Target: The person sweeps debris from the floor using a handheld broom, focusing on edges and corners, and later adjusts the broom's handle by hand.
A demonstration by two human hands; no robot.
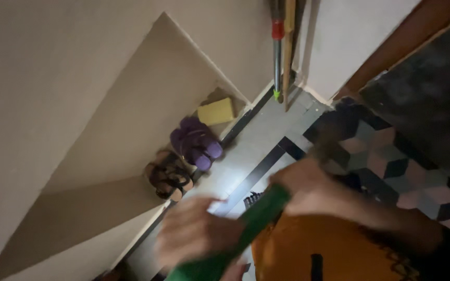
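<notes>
Holding a green stick [246, 229], we see both hands wrapped around it, though they look blurry. Our left hand [196, 231] grips low and our right hand [308, 187] grips higher. An orange bucket [308, 250], maybe empty, sits just under the stick. Purple sandals [196, 141] lie beyond it by the wall.

A single head-worn camera looks steeply down, tilted, close above the hands, toward the grey tiled floor [266, 140] and the beige wall [53, 78] beyond it.
</notes>
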